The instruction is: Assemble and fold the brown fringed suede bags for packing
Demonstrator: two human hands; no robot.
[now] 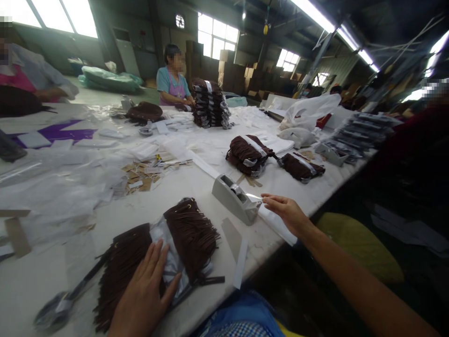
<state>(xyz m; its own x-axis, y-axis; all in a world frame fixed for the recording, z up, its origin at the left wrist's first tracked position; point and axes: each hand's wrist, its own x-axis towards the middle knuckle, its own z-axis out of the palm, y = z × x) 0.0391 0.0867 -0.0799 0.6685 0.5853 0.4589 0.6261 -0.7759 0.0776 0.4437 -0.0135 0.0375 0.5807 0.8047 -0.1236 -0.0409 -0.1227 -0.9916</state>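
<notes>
Left grip [143,286]: flat, unclenched, on brown bag [190,235] left of tape dispenser [233,202]; likely light, floppy; hold at wrapped middle. Right grip [286,213]: at dispenser's front, pinching tape [253,196].

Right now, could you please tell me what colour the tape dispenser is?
The tape dispenser is grey; it shows best in the head view.

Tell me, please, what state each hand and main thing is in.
Left hand: open, palm down on the near bag.
Right hand: at the tape, grip unclear.
Tape dispenser: upright, tape sticking out.
Near bag: lying flat, pale wrapping across its middle.
Tall bag stack: piled upright.
Tags: scattered loosely.
White plastic bag: crumpled.
</notes>
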